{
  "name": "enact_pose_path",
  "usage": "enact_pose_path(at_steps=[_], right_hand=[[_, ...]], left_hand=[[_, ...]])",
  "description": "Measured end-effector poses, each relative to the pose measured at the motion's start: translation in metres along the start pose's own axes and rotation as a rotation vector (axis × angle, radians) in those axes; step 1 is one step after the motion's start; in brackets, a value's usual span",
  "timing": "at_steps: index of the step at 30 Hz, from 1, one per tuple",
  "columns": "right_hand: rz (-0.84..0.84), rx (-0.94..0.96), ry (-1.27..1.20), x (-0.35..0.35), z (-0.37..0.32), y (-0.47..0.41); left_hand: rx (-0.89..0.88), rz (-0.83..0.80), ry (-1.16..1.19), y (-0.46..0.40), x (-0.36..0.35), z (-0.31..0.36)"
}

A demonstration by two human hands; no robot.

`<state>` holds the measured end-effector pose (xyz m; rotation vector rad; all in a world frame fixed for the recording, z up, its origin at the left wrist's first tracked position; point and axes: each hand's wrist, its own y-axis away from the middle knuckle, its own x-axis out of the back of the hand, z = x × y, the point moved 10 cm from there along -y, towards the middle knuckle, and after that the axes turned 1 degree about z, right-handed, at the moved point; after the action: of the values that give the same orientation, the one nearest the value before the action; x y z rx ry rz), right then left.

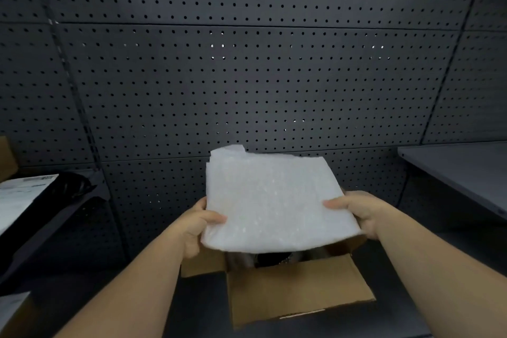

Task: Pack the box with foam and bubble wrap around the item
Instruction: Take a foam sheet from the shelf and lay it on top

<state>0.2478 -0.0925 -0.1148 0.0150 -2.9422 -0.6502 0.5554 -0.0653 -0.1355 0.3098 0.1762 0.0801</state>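
Note:
A white foam sheet (277, 203) hangs flat above an open cardboard box (296, 291). My left hand (196, 228) grips the sheet's left edge and my right hand (356, 214) grips its right edge, thumbs on top. The sheet covers most of the box's opening. Under its near edge a dark item (271, 259) with some clear wrap beside it shows inside the box; I cannot make out what it is. The box's near flap is folded out toward me.
A dark pegboard wall (247, 77) stands right behind the box. A grey shelf (461, 170) juts in at the right. On the left lie white papers (22, 195) and a black object (71, 186); more paper lies at the bottom left corner (12, 307).

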Motion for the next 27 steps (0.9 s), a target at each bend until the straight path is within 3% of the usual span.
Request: enact_pose_path(at_steps=[6, 11, 17, 24, 27], right_hand=[[0.103, 0.027, 0.472, 0.001, 0.002, -0.049], [0.200, 0.082, 0.880, -0.012, -0.002, -0.084], [0.155, 0.096, 1.013, -0.024, 0.014, -0.115], [0.150, 0.177, 1.101, -0.032, 0.024, -0.133], [0.139, 0.256, 1.157, -0.036, 0.026, -0.132]], left_hand=[[0.132, 0.198, -0.166, -0.029, 0.001, -0.026], [0.128, 0.353, -0.722, -0.050, -0.008, -0.024], [0.143, 0.383, -0.984, -0.073, -0.020, -0.036], [0.142, 0.442, -1.008, -0.088, -0.027, -0.047], [0.119, 0.490, -1.202, -0.086, -0.030, -0.047]])
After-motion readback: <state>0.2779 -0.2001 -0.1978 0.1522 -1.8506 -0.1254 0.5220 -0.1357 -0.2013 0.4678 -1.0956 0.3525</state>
